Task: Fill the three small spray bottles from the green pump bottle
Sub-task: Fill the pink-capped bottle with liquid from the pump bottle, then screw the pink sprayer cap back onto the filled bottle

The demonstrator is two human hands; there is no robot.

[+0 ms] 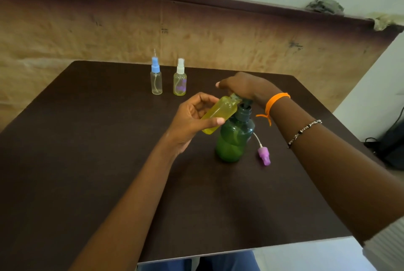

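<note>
dark brown tabletop (109,139) fills most of the head view, set against a tan, creased backdrop (65,30) with a dark band along its top and a pale wall above.

near the middle of the table stands the translucent green plastic pump bottle (235,139), upright, with a dark green collar and pump head. the right hand (242,87) lies over the pump head from above, palm down, fingers bent over it and pressing on the top; an orange band (276,101) circles that wrist and a beaded bracelet (305,129) sits further up the forearm.

the left hand (192,117) grips a small clear spray bottle filled with yellow liquid (218,113), thumb and fingers curled round its body. this bottle has no cap and is tilted, its open neck up against the pump's spout, its base pointing down toward the person.

just beside the green bottle on its right lies a purple spray cap with a white dip tube (263,156), flat on the table.

toward the far edge stand two more small bottles, close together and upright: a clear bottle with a blue spray cap (156,80), which looks empty, and to its right a bottle with a white spray cap (180,82) holding yellowish liquid.
</note>
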